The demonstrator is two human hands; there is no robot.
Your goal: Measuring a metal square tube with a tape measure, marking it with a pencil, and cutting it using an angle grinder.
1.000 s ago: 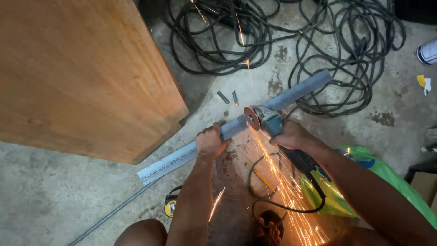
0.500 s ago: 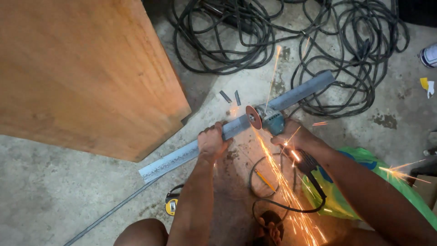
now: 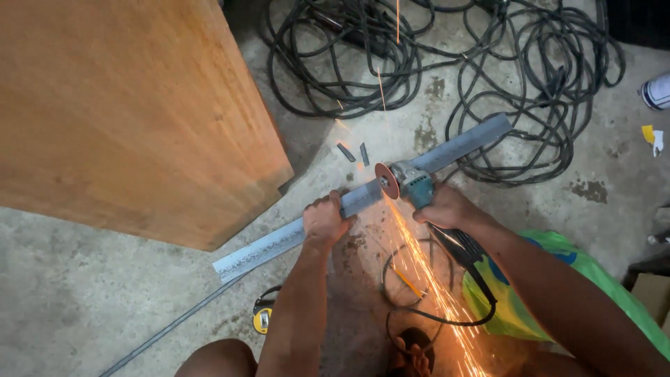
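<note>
Grey metal bar (image 3: 279,241), long and flat, lying on the concrete floor (image 3: 84,300) on a slant from 8 o'clock to 2 o'clock across mid-frame; left hand (image 3: 325,220) on it just left of centre, fingers wrapped over and clamped on the bar; angle grinder (image 3: 408,183), teal body, reddish disc meeting the bar at centre, held in the right hand (image 3: 450,207), fingers closed round its body; sparks (image 3: 426,279) streaming toward 6 o'clock, a few toward 12; cut judged under way, bar not visibly parted, depth of cut not discernible; two short metal offcuts (image 3: 354,152) just beyond the disc at 12 o'clock; black cord (image 3: 447,318) looping at 6 o'clock; yellow tape measure (image 3: 262,319) at 7 o'clock; wooden panel (image 3: 118,105) at 10 o'clock; coiled black cables (image 3: 447,63) from 12 to 2 o'clock.
</note>
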